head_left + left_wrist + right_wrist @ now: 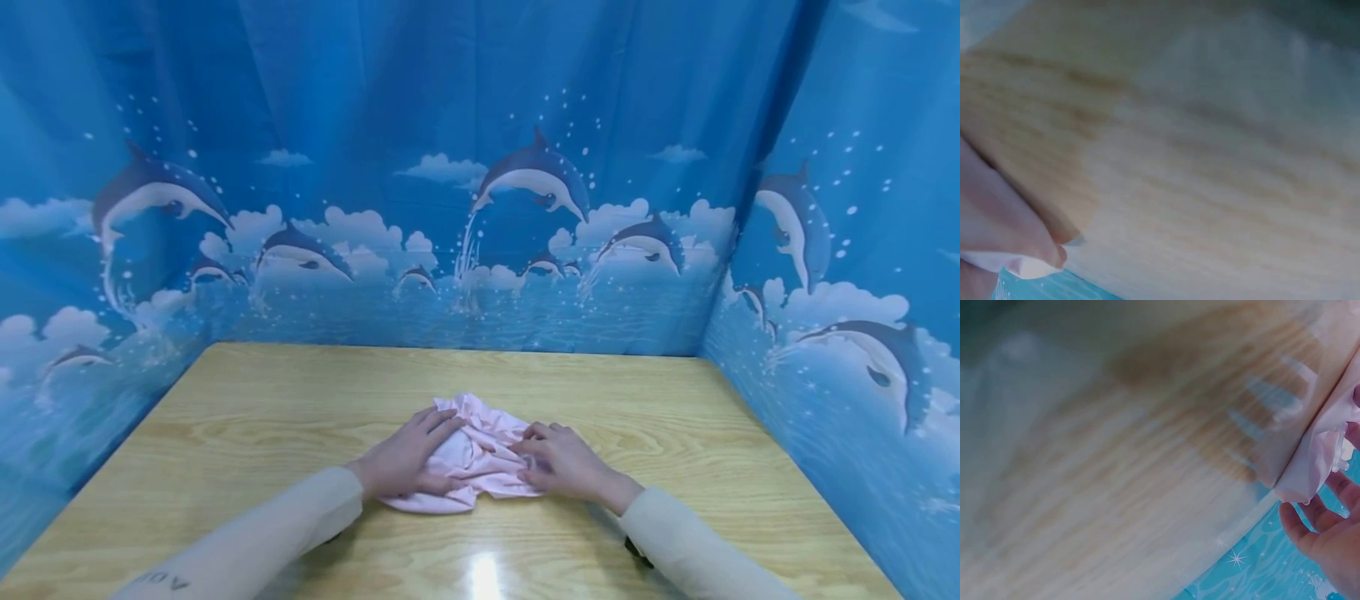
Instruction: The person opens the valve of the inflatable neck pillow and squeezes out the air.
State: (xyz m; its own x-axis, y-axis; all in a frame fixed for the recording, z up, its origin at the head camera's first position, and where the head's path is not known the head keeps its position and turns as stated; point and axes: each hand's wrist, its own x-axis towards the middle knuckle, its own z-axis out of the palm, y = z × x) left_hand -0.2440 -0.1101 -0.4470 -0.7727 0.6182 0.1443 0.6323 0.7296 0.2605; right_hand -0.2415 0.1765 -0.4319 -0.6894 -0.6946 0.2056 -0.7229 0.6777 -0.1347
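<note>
A crumpled pale pink cloth (480,454) with a gathered, ruffled edge lies on the wooden table. My left hand (411,457) rests on its left side with fingers spread over the folds. In the left wrist view, part of this hand (1004,212) appears at the lower left beside a bit of the cloth (1032,269). My right hand (566,467) touches the cloth's right side, its fingers slightly bent. The right wrist view shows the fingers (1316,515) apart at the cloth's edge (1304,472), near a small translucent piece (1340,456) I cannot identify.
The wood-grain table (300,392) extends around the cloth on all sides. Blue curtains (360,100) printed with dolphins and clouds stand along its back, left and right edges. A bright light reflection (484,575) shows near the front.
</note>
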